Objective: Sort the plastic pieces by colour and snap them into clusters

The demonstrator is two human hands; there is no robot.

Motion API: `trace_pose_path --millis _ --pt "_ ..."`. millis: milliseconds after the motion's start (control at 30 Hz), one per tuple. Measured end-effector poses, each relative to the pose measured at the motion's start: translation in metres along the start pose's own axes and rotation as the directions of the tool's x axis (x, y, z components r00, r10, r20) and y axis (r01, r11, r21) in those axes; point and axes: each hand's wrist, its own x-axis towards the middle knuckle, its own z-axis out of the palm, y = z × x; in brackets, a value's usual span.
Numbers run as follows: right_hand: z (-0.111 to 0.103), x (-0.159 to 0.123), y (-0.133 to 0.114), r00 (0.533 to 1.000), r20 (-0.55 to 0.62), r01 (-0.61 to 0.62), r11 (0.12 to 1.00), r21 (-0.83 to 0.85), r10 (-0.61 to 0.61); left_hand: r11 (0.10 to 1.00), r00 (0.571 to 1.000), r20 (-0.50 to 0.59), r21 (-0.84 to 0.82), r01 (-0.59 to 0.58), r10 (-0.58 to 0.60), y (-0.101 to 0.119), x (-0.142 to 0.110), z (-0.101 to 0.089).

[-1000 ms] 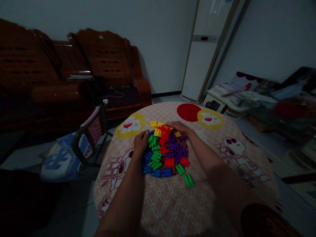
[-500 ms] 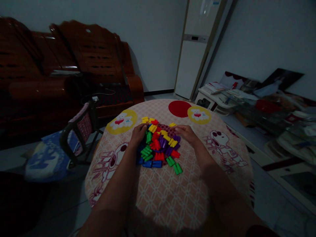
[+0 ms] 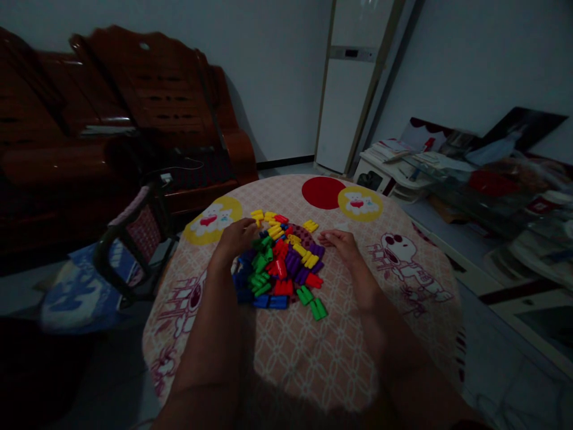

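Observation:
A heap of small plastic blocks (image 3: pixel 280 263) in yellow, red, green, blue and purple lies in the middle of a round table (image 3: pixel 403 310) with a cartoon-print cloth. My left hand (image 3: pixel 235 237) rests curled on the heap's far-left side, fingers bent over green and yellow pieces. My right hand (image 3: pixel 341 242) lies flat on the cloth just right of the heap, fingers stretched toward purple and yellow blocks. Two green blocks (image 3: pixel 313 301) sit loose at the near-right edge of the heap.
A folding chair (image 3: pixel 134 233) stands against the table's left edge, with a blue bag (image 3: pixel 74 292) on the floor beyond it. A dark wooden sofa (image 3: pixel 111 131) fills the back left. A white standing unit (image 3: pixel 347 89) and a cluttered low shelf (image 3: pixel 403 167) are at the back right.
My right hand came off the top of the heap and now rests flat beside it on the right. My left hand shifted to the far-left side. The camera view drifted.

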Motion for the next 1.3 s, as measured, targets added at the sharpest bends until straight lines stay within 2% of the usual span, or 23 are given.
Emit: trace_pose_path --millis 67,100,200,367,500,567,700,833,967,1067,1167,1233,1300 --pt "-0.001 0.0 -0.002 1.0 -0.007 -0.004 1.0 0.008 0.004 0.984 0.994 0.056 0.161 0.08 -0.09 -0.014 -0.005 -0.005" --pt "-0.001 -0.001 -0.002 1.0 -0.013 -0.008 1.0 0.012 0.008 0.976 0.989 0.088 0.192 0.103 -0.122 -0.019 -0.007 -0.007" --pt "-0.001 -0.001 -0.004 1.0 -0.021 -0.017 0.999 0.027 0.017 0.988 0.985 0.121 0.112 0.11 -0.123 -0.02 -0.011 -0.002" --pt "0.002 -0.003 -0.003 1.0 -0.002 -0.02 1.0 -0.01 0.02 0.979 0.995 0.096 -0.2 0.031 -0.012 0.007 -0.007 0.015" --pt "0.002 -0.002 0.0 1.0 0.016 -0.009 0.998 -0.069 0.01 0.956 1.0 -0.022 -0.292 -0.006 0.0 0.038 -0.011 0.017" --pt "0.003 -0.003 -0.001 0.999 0.038 0.025 0.992 -0.124 -0.021 0.95 0.998 -0.049 -0.307 -0.055 0.043 0.053 -0.015 0.017" --pt "0.01 -0.007 -0.007 0.978 0.179 0.154 0.955 -0.254 -0.11 0.935 0.991 -0.029 -0.331 -0.13 0.127 0.072 -0.02 0.023" --pt "0.022 -0.013 -0.015 0.905 0.38 0.351 0.841 -0.411 -0.192 0.94 0.987 0.025 -0.307 -0.146 0.162 0.076 -0.019 0.038" --pt "0.024 -0.015 -0.021 0.891 0.412 0.392 0.781 -0.486 -0.191 0.964 0.982 0.069 -0.213 -0.158 0.177 0.081 -0.022 0.051" --pt "0.015 -0.013 -0.024 0.931 0.328 0.312 0.817 -0.485 -0.162 0.974 0.974 0.087 -0.11 -0.199 0.209 0.086 -0.024 0.056" --pt "-0.003 -0.006 -0.022 0.99 0.086 0.141 0.891 -0.433 -0.114 0.973 0.968 0.106 -0.073 -0.22 0.227 0.086 -0.024 0.059" --pt "-0.017 0.0 -0.016 0.991 -0.099 0.049 0.929 -0.367 -0.091 0.976 0.972 0.106 -0.074 -0.203 0.21 0.083 -0.023 0.06" --pt "-0.03 0.006 -0.009 0.962 -0.262 -0.019 0.941 -0.339 -0.075 0.983 0.981 0.085 -0.079 -0.166 0.173 0.079 -0.022 0.061"
